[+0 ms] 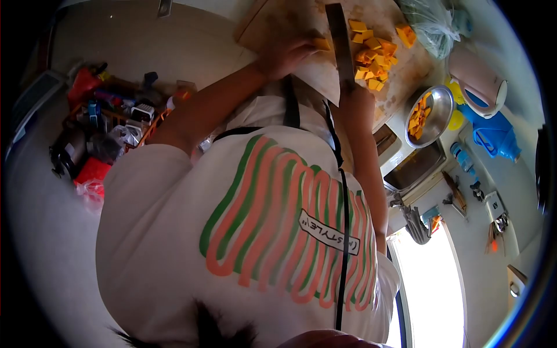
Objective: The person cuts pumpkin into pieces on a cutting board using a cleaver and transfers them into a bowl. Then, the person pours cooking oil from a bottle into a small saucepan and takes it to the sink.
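Observation:
My right hand (355,100) is closed around the handle of a kitchen knife (339,39), whose long, dark blade points away from me over the cutting board (301,18). To the left of the blade, my left hand (287,57) has its fingers closed on a piece of pumpkin (321,44). Cut orange pumpkin chunks (376,59) lie in a loose heap right of the blade. One larger chunk (406,35) sits apart, farther right. The knife handle is mostly hidden by my right hand.
A metal bowl (444,110) with orange pieces stands right of the board, near a sink (415,168). Beyond are a clear plastic bag (429,26), an electric kettle (478,78) and a blue jug (493,133). Cluttered goods (110,124) lie at the left.

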Available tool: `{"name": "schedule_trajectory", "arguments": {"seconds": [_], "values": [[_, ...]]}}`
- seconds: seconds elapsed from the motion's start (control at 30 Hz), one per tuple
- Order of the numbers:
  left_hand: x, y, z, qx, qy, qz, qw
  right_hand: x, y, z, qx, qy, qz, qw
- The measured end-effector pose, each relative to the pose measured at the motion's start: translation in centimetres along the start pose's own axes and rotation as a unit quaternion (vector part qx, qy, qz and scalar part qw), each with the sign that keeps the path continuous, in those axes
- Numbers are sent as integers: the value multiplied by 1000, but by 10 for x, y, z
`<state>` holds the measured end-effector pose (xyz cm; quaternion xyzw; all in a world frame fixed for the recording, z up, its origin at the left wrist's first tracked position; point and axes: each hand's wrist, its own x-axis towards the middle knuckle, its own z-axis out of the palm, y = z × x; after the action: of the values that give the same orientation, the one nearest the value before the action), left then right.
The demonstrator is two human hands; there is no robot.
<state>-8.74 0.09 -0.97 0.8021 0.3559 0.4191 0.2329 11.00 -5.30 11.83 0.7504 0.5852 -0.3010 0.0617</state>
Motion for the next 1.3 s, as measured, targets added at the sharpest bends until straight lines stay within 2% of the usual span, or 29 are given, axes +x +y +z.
{"name": "schedule_trajectory", "arguments": {"seconds": [0.07, 0.17, 0.2, 0.33, 0.43, 0.53, 0.67, 0.8, 0.93, 1.07, 1.13, 1.23, 1.3], "values": [[0, 1, 0, -9, 10, 2, 1000, -14, -3, -4, 2, -22, 34, 999], [2, 1, 0, 2, 4, -1, 1000, -6, 4, 13, -2, -25, 35, 999], [3, 2, -2, 14, -1, 2, 1000, 6, 6, 17, 2, -32, 1, 999], [3, 1, -3, 35, -3, 15, 999, 25, -17, 2, -29, -2, -26, 999], [3, -2, 0, 25, 23, 33, 999, 6, -28, -19, -4, -6, 8, 1000], [0, -3, 4, 3, 25, 15, 1000, -9, -18, -11, 4, -19, 14, 1000], [3, 1, -6, 24, 12, 31, 999, 18, -14, 15, -28, -45, 25, 998], [-2, 0, 1, 18, 5, 9, 1000, 30, -38, 3, -17, 5, 9, 1000], [-7, -4, 6, 2, 13, -7, 1000, 4, -22, -2, -38, 24, -50, 998], [-5, -3, 5, -25, -8, -17, 1000, -16, -27, -7, 8, -14, 38, 999], [-5, -1, 3, -64, -13, -39, 997, -14, -23, 1, 8, -20, 40, 999], [-3, -2, 3, -35, 8, 13, 999, -1, -23, 15, 10, -1, 20, 1000], [-5, -2, 1, -27, -12, 9, 1000, 16, -23, 22, 7, 16, -4, 1000]]}}
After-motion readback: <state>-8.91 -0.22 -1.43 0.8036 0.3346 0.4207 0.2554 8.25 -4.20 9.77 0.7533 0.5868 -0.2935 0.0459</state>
